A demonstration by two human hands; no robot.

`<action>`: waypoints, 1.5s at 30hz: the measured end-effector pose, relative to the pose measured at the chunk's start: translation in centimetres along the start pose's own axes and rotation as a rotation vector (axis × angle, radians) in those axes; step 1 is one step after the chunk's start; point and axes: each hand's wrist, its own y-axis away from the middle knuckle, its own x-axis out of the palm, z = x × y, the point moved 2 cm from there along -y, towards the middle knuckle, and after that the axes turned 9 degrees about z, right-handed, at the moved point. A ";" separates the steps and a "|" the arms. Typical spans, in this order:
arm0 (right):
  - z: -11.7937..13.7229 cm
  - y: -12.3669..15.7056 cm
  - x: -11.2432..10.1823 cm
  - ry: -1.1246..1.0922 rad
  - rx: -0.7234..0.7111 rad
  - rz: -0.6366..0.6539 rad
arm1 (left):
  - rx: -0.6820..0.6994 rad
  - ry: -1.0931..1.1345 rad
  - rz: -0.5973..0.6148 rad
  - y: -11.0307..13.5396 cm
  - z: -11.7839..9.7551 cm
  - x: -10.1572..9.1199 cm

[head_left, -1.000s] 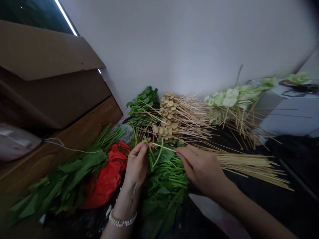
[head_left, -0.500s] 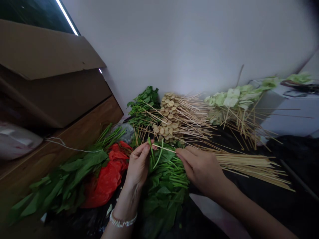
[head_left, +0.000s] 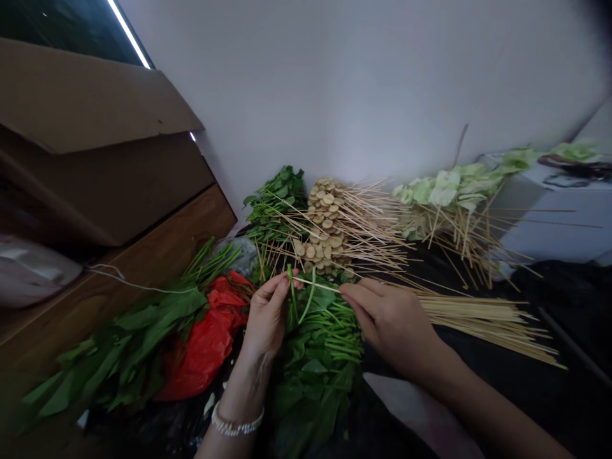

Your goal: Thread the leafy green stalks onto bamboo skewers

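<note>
My left hand [head_left: 268,310] pinches a green leafy-vegetable stem [head_left: 292,294] between thumb and fingers. In my right hand [head_left: 389,319] is a thin bamboo skewer [head_left: 321,285], which runs left to the pinched stem. A second bent stem [head_left: 310,298] crosses the skewer between the hands; whether it is pierced I cannot tell. Right below both hands lies a pile of leafy greens [head_left: 315,366], stems pointing right. A fan of bare skewers [head_left: 488,322] extends behind my right hand.
Skewered round slices [head_left: 327,223], skewered greens [head_left: 280,204] and skewered cabbage-like leaves [head_left: 447,188] line the wall. At left lie a red plastic bag [head_left: 203,347], more greens [head_left: 124,347] and a cardboard box [head_left: 95,172]. Black plastic sheeting [head_left: 482,357] covers the surface.
Both hands have shifted very slightly to the right, with the stems and skewer between them. The grips look the same, and the surroundings have not moved.
</note>
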 end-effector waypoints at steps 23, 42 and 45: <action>0.0 -0.1 -0.1 -0.003 0.037 0.096 | -0.008 -0.042 0.033 -0.1 0.5 -0.5; 0.2 -0.3 1.6 0.039 0.013 0.072 | -0.085 -0.097 0.219 -0.1 1.6 -0.2; -0.1 -0.3 1.3 0.039 0.018 0.045 | -0.081 -0.135 0.199 -0.3 1.0 -0.3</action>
